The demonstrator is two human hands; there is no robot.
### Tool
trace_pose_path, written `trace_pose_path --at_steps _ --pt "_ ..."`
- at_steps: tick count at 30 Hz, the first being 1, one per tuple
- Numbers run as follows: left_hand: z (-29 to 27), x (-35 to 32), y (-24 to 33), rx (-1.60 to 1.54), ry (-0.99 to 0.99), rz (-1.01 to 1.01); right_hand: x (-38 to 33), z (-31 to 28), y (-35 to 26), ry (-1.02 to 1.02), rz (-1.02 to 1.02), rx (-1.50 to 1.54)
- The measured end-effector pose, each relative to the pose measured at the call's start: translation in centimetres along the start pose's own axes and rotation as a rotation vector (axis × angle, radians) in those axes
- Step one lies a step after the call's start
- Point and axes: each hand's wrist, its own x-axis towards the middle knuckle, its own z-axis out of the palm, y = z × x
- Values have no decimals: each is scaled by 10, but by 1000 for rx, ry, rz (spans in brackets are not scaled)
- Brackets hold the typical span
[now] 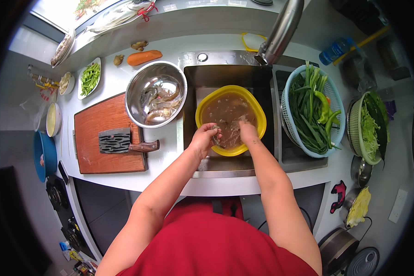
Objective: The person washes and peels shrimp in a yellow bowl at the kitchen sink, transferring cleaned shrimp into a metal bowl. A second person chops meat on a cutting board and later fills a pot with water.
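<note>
A yellow basin (261, 120) of cloudy brown water sits in the steel sink (265, 78). My left hand (206, 139) is closed around a greyish shrimp (217, 140) at the basin's near left side. My right hand (249, 132) reaches into the water on the right, its fingers under or at the surface and hard to make out. Pale bits, possibly shrimp, show dimly in the murky water. To the left of the sink, a steel bowl (132, 99) holds several raw shrimp (163, 106).
A cleaver (115, 140) lies on a wooden cutting board (94, 163). Behind it are a carrot (144, 57) and a plate of chopped greens (90, 78). A light blue colander (287, 103) of green vegetables stands right of the sink, below the faucet (280, 34) side.
</note>
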Motion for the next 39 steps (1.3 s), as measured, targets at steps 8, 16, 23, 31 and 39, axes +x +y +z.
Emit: trace_pose_path --at_steps 8,16,23,31,39 --pt "3 -2 2 -85 -113 39 -8 -25 18 -171 -21 82" --pt "16 -3 0 -129 -142 59 -7 -34 -4 136 -153 605" --pt "38 -19 22 -44 -145 201 -32 -86 -57 21 -73 1282" --pt "38 -68 84 -253 -247 387 -41 -137 -89 100 -183 1337" --pt "-66 -43 182 363 313 750 -33 -173 -168 69 -440 1227"
